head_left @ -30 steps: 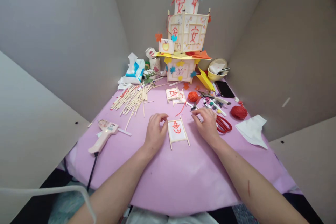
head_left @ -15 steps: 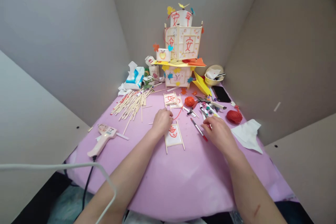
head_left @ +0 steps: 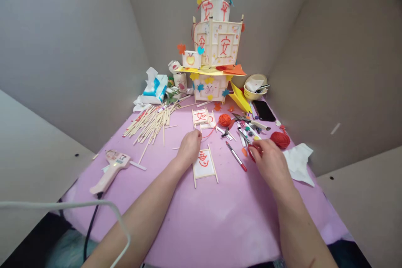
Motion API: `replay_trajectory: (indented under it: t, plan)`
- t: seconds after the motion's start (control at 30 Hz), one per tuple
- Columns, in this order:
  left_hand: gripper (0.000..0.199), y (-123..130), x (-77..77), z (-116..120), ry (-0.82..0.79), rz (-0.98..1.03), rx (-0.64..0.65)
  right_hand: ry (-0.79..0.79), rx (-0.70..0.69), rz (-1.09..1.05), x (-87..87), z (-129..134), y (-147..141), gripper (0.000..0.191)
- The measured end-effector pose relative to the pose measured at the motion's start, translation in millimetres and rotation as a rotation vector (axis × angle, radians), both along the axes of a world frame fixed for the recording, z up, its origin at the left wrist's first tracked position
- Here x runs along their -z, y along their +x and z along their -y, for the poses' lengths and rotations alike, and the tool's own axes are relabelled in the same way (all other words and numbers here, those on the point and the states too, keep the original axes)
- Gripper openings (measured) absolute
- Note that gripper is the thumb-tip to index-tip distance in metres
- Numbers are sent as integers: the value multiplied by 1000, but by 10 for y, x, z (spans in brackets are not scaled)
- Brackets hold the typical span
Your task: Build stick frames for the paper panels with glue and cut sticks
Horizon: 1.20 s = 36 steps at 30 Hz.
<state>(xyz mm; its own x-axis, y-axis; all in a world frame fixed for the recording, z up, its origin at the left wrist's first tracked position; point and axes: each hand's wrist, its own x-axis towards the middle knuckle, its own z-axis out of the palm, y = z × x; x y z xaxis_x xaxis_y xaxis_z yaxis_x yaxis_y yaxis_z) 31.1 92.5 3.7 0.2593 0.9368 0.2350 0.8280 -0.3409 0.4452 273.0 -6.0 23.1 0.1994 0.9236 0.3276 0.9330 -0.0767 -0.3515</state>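
My left hand (head_left: 189, 147) is closed in a pinch, and a red yarn strand runs from its fingertips to a small red yarn ball (head_left: 224, 120). Just below it lies a stick-framed white panel (head_left: 204, 162) with red writing, partly covered by the hand. Two smaller framed panels (head_left: 201, 117) lie beyond the fingers, overlapping each other. My right hand (head_left: 269, 157) grips the red handles of a pair of scissors (head_left: 250, 145), whose blades point away to the upper left. A red marker (head_left: 236, 156) lies on the table left of the scissors.
A tall paper-and-stick lantern (head_left: 216, 46) stands at the back. Loose sticks (head_left: 153, 123), a glue gun (head_left: 111, 169) with its cord and tissues (head_left: 155, 88) are at left. A phone (head_left: 264, 111), a larger yarn ball (head_left: 280, 139) and white paper (head_left: 298, 163) lie at right.
My right hand has lifted the scissors and moved right, away from the marker. My left hand stays by the panels, still holding the strand. The view has shifted slightly.
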Motion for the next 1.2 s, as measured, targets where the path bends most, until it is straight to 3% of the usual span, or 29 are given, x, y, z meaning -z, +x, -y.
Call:
replay_trajectory:
  t: [0.1,0.27,0.37,0.47,0.53,0.63,0.7,0.8,0.97,1.2]
  plan:
    - [17,-12,6,2,2,78,-7,-131,88,116,56,-45,213,24]
    - [21,-40,-13,6,-16,231,-2,-456,57,144,111,-141,360,16]
    - [21,-58,-31,23,-5,309,-5,-497,90,145,45,-94,402,17]
    - [24,-78,-36,55,9,386,-11,-429,136,59,-54,13,400,22]
    - [26,-92,-30,78,0,430,-27,-303,50,-135,-113,47,306,28]
    - [26,-109,-6,105,-10,485,-75,-214,-320,-638,-170,1,11,37]
    - [27,-117,14,121,-6,524,-92,-351,-472,-844,-183,-57,-203,38]
    - [28,-123,31,146,-3,599,-107,-587,-573,-861,-178,-108,-386,32]
    - [25,-100,3,188,3,680,-157,-694,-473,-826,-143,-122,-390,34]
    - [28,-62,-13,239,10,683,-90,-685,-380,-945,-67,-186,-498,45]
